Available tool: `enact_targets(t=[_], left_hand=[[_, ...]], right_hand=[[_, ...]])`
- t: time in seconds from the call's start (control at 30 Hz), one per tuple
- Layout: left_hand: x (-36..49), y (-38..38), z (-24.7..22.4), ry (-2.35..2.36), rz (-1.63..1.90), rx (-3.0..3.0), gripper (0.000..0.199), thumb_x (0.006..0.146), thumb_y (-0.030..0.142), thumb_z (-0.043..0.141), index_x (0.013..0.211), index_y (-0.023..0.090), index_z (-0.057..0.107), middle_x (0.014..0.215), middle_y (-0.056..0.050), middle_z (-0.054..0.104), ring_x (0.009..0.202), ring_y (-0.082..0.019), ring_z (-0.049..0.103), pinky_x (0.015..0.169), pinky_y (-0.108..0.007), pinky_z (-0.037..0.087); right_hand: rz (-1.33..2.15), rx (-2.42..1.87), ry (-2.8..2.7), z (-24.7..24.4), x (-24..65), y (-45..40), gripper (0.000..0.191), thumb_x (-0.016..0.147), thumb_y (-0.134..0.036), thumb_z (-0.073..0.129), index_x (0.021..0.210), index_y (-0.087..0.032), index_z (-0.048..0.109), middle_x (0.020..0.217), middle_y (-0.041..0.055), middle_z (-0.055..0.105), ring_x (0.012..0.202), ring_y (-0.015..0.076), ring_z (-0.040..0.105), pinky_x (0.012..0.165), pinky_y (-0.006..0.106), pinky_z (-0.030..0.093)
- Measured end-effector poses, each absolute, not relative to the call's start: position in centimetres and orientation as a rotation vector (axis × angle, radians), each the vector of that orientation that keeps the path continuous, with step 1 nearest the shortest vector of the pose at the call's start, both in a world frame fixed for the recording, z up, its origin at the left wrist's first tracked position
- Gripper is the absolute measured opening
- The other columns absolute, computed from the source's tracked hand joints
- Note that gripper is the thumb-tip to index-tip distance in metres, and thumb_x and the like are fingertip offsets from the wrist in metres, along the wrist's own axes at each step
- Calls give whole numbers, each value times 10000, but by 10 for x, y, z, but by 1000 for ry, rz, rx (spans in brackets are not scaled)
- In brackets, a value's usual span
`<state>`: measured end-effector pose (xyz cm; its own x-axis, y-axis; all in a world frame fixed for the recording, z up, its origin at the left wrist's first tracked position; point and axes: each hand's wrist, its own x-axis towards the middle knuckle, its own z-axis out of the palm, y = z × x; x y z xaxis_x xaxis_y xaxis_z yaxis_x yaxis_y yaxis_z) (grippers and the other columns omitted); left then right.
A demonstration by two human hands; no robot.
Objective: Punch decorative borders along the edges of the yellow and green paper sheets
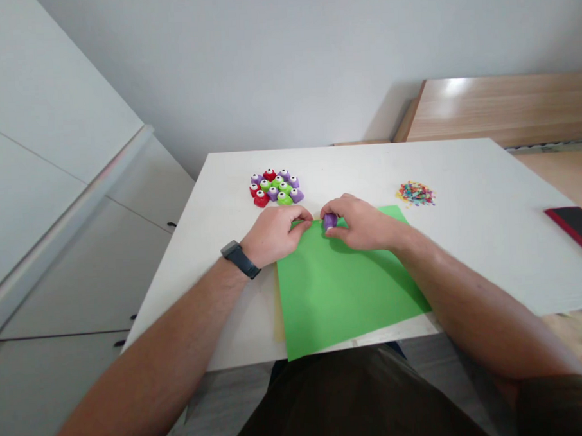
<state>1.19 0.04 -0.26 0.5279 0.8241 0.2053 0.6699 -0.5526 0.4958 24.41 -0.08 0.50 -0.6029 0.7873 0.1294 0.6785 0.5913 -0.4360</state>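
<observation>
A sheet of green paper [347, 292] lies on the white table in front of me, with the edge of a pale yellow sheet [277, 308] showing under its left side. My left hand [277, 234] pinches the far edge of the green paper between thumb and fingers. Just to its right, my right hand [359, 223] is closed around a small purple craft punch [329, 222], which sits at the same far edge. Whether the paper is inside the punch's slot is hidden by my fingers. Behind my left hand stands a cluster of red, green and purple craft punches [284, 187].
A small heap of many-coloured paper confetti [416, 193] lies at the back right of the white table [470, 236]. Near the right edge rests a dark red and black flat object [578, 228]. White cabinets [75, 253] stand on the left, wooden boards [498, 109] at the back right.
</observation>
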Motion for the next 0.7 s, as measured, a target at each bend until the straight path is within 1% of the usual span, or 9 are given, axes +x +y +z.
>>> enact_targets(t=[0.53, 0.7], left_hand=[[14, -1, -5, 1241, 588, 2465, 218, 945, 296, 559, 1016, 206, 744, 984, -32, 776, 880, -213, 699, 754, -333, 484], [15, -2, -4, 1250, 618, 2485, 223, 941, 356, 601, 1042, 202, 726, 1005, -31, 772, 916, -213, 703, 787, -338, 488]], right_hand=[[469, -1170, -2482, -3, 242, 0, 188, 830, -187, 702, 1015, -167, 681, 936, 65, 698, 922, 212, 585, 848, 322, 419], [478, -1187, -2483, -3, 241, -1, 186, 827, -189, 704, 1010, -164, 678, 937, 67, 694, 934, 213, 587, 850, 319, 419]])
